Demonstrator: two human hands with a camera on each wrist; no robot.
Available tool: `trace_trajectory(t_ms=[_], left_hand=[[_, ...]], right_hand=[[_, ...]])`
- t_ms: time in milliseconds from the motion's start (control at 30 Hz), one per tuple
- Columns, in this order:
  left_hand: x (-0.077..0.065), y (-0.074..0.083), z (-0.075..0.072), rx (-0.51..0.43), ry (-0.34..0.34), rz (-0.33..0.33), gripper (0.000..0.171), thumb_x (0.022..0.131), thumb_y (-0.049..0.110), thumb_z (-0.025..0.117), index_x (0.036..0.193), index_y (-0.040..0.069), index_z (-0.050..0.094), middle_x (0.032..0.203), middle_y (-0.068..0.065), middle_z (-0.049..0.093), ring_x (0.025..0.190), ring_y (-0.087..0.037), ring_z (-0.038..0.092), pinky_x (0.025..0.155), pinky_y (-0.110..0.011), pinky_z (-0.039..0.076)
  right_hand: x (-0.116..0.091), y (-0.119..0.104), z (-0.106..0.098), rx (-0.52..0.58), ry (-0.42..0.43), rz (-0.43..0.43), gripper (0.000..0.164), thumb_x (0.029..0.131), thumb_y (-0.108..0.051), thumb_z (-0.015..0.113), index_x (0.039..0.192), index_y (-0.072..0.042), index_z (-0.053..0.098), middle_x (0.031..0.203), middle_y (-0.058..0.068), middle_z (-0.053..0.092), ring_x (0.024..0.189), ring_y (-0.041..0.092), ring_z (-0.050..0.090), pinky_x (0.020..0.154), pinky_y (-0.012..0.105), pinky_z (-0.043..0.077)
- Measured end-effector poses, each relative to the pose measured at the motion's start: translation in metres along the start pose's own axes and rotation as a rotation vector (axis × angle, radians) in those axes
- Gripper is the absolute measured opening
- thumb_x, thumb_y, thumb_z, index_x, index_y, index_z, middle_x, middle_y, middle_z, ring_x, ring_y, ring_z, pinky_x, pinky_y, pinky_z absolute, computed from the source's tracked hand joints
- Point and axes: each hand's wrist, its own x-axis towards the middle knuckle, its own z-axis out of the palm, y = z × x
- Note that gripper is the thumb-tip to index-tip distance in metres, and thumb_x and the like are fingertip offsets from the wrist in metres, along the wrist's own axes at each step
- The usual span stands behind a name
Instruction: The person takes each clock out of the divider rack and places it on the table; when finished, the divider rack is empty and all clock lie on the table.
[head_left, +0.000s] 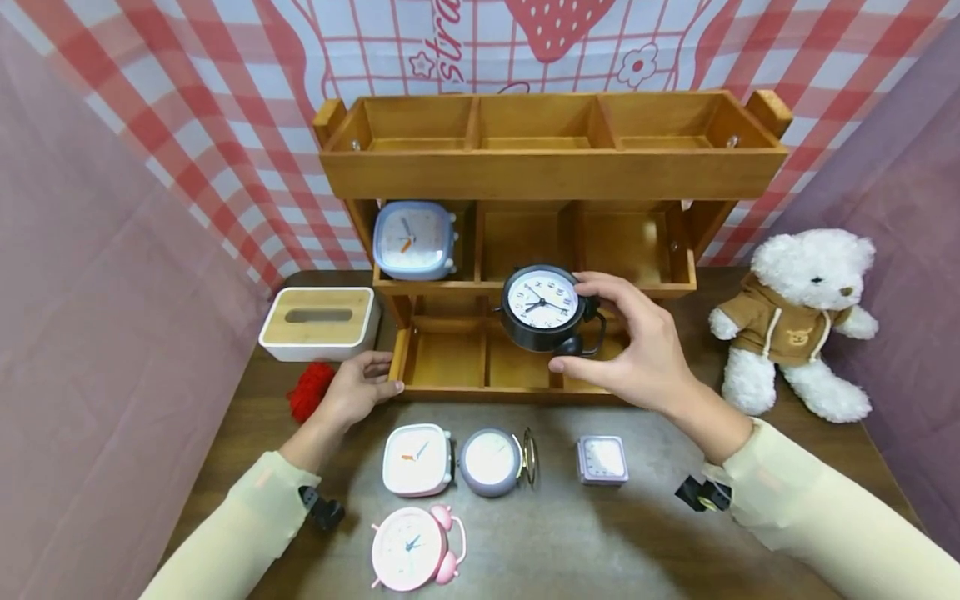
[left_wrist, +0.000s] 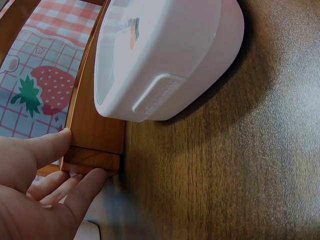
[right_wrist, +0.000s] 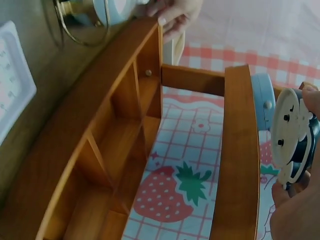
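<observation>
My right hand [head_left: 648, 358] holds a black twin-bell alarm clock [head_left: 542, 304] in front of the wooden shelf [head_left: 555, 175], its dial turned up and its bells toward the palm. In the right wrist view the clock's pale back [right_wrist: 285, 127] shows, gripped at the edge by thumb and fingers. My left hand [head_left: 358, 387] grips the shelf's lower left corner, with the thumb and fingers on either side of the wood [left_wrist: 92, 159]. A blue clock [head_left: 414, 242] stands in the middle tier's left compartment.
On the table lie a white clock [head_left: 416, 460], a grey round clock [head_left: 489, 461], a pink twin-bell clock [head_left: 408, 550] and a small lilac clock [head_left: 602, 458]. A tissue box [head_left: 318, 325] and red yarn [head_left: 311, 392] are left; a teddy bear [head_left: 798, 325] sits right.
</observation>
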Motion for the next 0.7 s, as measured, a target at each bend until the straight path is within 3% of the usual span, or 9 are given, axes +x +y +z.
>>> trace_trajectory(t_ms=[133, 333, 433, 700], left_hand=[[-0.001, 0.003, 0.000, -0.007, 0.000, 0.005, 0.059, 0.091, 0.001, 0.074, 0.144, -0.008, 0.048, 0.142, -0.031, 0.056, 0.128, -0.043, 0.060, 0.097, -0.033, 0.057], [-0.001, 0.003, 0.000, -0.001, 0.002, 0.006, 0.059, 0.092, 0.002, 0.074, 0.145, -0.008, 0.048, 0.142, -0.030, 0.056, 0.129, -0.043, 0.059, 0.098, -0.034, 0.057], [0.000, 0.002, 0.001, -0.001, 0.002, 0.002, 0.059, 0.092, 0.001, 0.073, 0.145, -0.008, 0.048, 0.143, -0.030, 0.055, 0.129, -0.043, 0.059, 0.097, -0.033, 0.057], [-0.002, 0.001, 0.001, 0.005, 0.012, 0.007, 0.059, 0.092, 0.001, 0.074, 0.145, -0.008, 0.048, 0.143, -0.031, 0.055, 0.129, -0.043, 0.059, 0.096, -0.031, 0.057]], right_hand=[[-0.018, -0.006, 0.000, 0.068, -0.015, -0.048, 0.084, 0.053, -0.014, 0.103, 0.128, -0.010, 0.066, 0.142, 0.006, 0.063, 0.126, 0.015, 0.061, 0.100, 0.018, 0.051], [-0.062, -0.009, 0.013, 0.181, -0.071, -0.112, 0.083, 0.058, -0.030, 0.102, 0.126, -0.002, 0.065, 0.140, 0.017, 0.063, 0.129, 0.021, 0.061, 0.108, 0.024, 0.048], [-0.087, -0.009, 0.024, 0.189, -0.108, -0.129, 0.082, 0.058, -0.035, 0.102, 0.125, -0.004, 0.065, 0.139, 0.018, 0.063, 0.128, 0.022, 0.061, 0.110, 0.023, 0.046], [-0.141, -0.009, 0.045, 0.247, -0.214, -0.199, 0.079, 0.063, -0.033, 0.101, 0.126, -0.003, 0.063, 0.137, 0.019, 0.063, 0.125, 0.025, 0.063, 0.115, 0.023, 0.040]])
